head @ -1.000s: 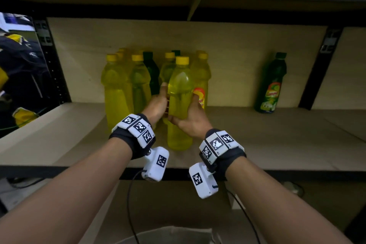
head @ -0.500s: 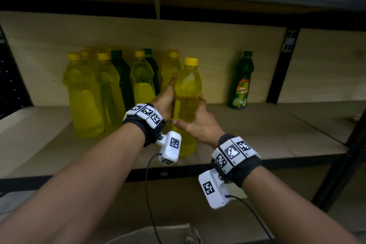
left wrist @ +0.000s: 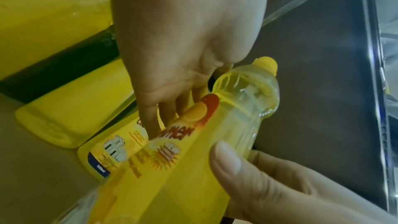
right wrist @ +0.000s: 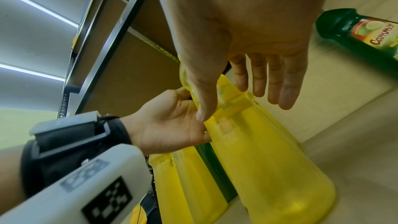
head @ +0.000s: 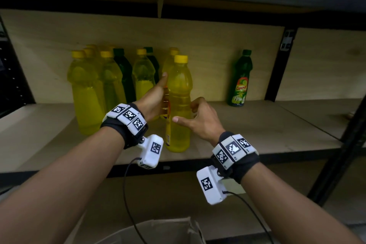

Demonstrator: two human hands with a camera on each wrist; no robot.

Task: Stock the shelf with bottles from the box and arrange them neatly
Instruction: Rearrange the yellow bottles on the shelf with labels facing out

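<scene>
Nearest to me, at 6 o'clock, is the top of the box (head: pixel 158 230), low between my arms. My right hand (head: pixel 200 119) is just in front of the shelf (head: pixel 267 130), loose and wide. Its fingers (right wrist: pixel 280 81) are spread out and hold nothing. My thumb sits close to the front yellow bottle (head: pixel 179 105), but I can't be sure it touches.

My left hand (head: pixel 154 99) is on the left side of that bottle, at about 11 o'clock from my right hand. Its fingers (left wrist: pixel 163 108) go round behind the bottle, between it and the next bottle back, and the thumb points up along its side. I think it is holding the bottle, though the fingers are partly hidden.

The front yellow bottle stands up straight near the front edge of the shelf, at 12 o'clock from me. It has a yellow cap and a yellow and red label (left wrist: pixel 172 144).

Behind it and off to 10 o'clock stands a bunch of yellow bottles (head: pixel 87 93) with a few dark green ones (head: pixel 124 77) mixed in, close together.

Far back at 2 o'clock, one green bottle (head: pixel 239 81) stands alone by the back wall, well apart from the others.
</scene>
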